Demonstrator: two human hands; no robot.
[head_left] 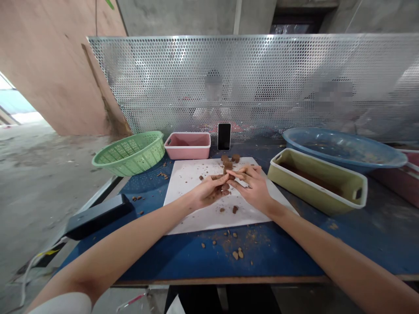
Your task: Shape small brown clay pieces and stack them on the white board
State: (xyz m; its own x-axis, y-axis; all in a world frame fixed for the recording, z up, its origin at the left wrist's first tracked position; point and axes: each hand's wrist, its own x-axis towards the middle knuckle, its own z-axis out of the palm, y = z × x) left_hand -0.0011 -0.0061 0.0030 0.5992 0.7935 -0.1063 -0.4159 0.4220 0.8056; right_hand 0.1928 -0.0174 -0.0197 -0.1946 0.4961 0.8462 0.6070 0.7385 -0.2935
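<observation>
Over the middle of a white sheet [196, 218], my left hand [211, 190] and my right hand [251, 185] meet at the fingertips. Small brown clay-like bits show at the fingers of my left hand, which are curled around them. The fingers of my right hand are bent and pinch at the same small brown piece, mostly hidden between the fingertips. Just beyond the hands lie several brown lumps [235, 158]. Nearer to me on the sheet is a dark brown crumb [235, 209].
A green basket [131, 152] and a pink bin [188, 151] stand at the back left, beside an upright phone [224, 136]. An olive bin [314, 187] and a blue basin [343, 148] are on the right. A black box [100, 216] sits left; loose clay bits [238, 254] lie in front.
</observation>
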